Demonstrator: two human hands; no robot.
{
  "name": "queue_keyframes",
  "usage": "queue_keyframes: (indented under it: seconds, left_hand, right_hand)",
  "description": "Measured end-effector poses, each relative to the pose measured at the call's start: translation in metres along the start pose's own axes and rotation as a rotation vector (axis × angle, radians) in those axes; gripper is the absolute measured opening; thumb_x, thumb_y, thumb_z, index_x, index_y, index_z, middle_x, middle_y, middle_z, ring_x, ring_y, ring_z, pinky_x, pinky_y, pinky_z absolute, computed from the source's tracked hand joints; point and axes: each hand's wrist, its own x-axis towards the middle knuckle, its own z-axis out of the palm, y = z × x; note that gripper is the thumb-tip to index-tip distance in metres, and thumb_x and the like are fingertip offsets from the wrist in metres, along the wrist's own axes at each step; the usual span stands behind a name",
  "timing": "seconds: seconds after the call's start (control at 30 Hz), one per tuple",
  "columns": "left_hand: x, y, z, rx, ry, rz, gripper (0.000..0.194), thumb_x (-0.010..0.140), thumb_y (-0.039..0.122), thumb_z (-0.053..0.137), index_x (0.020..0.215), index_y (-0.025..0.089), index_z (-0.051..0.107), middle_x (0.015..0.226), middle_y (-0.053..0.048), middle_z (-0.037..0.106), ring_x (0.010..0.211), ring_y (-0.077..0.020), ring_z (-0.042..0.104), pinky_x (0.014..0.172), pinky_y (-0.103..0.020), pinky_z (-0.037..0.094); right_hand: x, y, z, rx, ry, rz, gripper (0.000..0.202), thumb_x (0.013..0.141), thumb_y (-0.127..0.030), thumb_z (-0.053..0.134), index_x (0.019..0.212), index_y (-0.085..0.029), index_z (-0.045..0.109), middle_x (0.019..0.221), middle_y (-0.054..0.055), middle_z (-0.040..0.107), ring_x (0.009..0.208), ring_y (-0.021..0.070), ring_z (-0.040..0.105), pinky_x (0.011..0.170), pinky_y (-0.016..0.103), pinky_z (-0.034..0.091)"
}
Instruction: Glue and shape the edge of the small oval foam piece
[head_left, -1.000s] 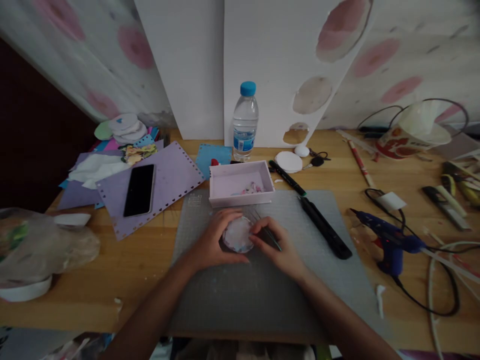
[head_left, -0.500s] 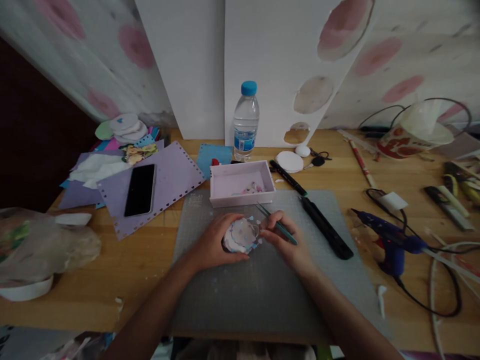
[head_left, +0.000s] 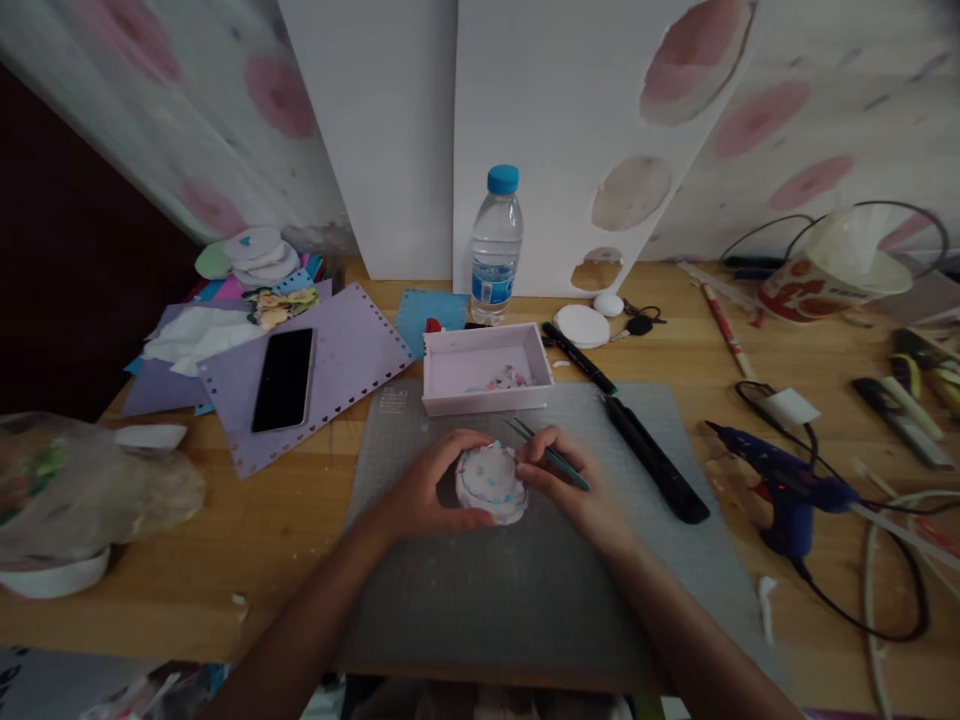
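My left hand (head_left: 441,490) is curled around the left side of a small round white craft piece (head_left: 491,482) with pale blue and pink bits on its top and around its edge. In my right hand (head_left: 561,470) lies a pair of tweezers (head_left: 556,458), tips pointing up and left, away from the piece. The right thumb and forefinger are pinched at the piece's right edge. What they pinch there is too small to make out. Just beyond the hands stands a pale pink open box (head_left: 486,405) with small pastel bits (head_left: 508,378) inside.
A grey cutting mat (head_left: 480,610) lies under my hands. On the right are a black utility knife (head_left: 654,460), a black marker (head_left: 581,358) and a blue glue gun (head_left: 787,485) with its cable. A water bottle (head_left: 496,245) stands behind the box. Leftward, a phone (head_left: 283,380) rests on purple paper (head_left: 352,340).
The round piece has been turned in my hands, so its top shows more fully and the bits sticking out at its right no longer show. The tweezers stay in my right hand.
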Motion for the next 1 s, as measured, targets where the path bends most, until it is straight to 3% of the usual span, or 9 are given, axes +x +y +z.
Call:
queue_keyframes:
  seconds: [0.47, 0.7, 1.0]
  left_hand:
    - [0.0004, -0.0034, 0.0008, 0.003, -0.008, 0.054, 0.058, 0.078, 0.051, 0.067, 0.124, 0.02, 0.052, 0.122, -0.015, 0.055, 0.115, -0.0288, 0.053, 0.098, -0.043, 0.043]
    - [0.0007, -0.0002, 0.0003, 0.022, 0.029, 0.049, 0.058, 0.074, 0.044, 0.073, 0.123, 0.02, 0.052, 0.117, -0.012, 0.057, 0.108, -0.0271, 0.056, 0.092, -0.04, 0.046]
    - [0.0004, 0.0005, 0.0009, 0.049, 0.073, -0.045, 0.067, 0.07, 0.044, 0.078, 0.126, 0.021, 0.049, 0.123, -0.012, 0.056, 0.113, -0.0283, 0.055, 0.097, -0.041, 0.044]
  right_hand:
    - [-0.0022, -0.0013, 0.0056, -0.008, -0.045, 0.012, 0.016, 0.084, -0.028, 0.067, 0.083, -0.022, 0.051, 0.085, -0.002, 0.055, 0.08, 0.0124, 0.051, 0.073, 0.024, 0.042]
    - [-0.0016, 0.002, 0.0071, 0.019, -0.019, 0.0, 0.018, 0.084, -0.029, 0.067, 0.083, -0.022, 0.051, 0.08, -0.002, 0.055, 0.067, 0.0102, 0.047, 0.061, 0.024, 0.039]
    - [-0.0022, -0.0018, 0.0074, -0.03, 0.016, 0.046, 0.024, 0.081, -0.036, 0.069, 0.08, -0.021, 0.05, 0.069, -0.004, 0.05, 0.056, 0.0092, 0.044, 0.052, 0.023, 0.035]
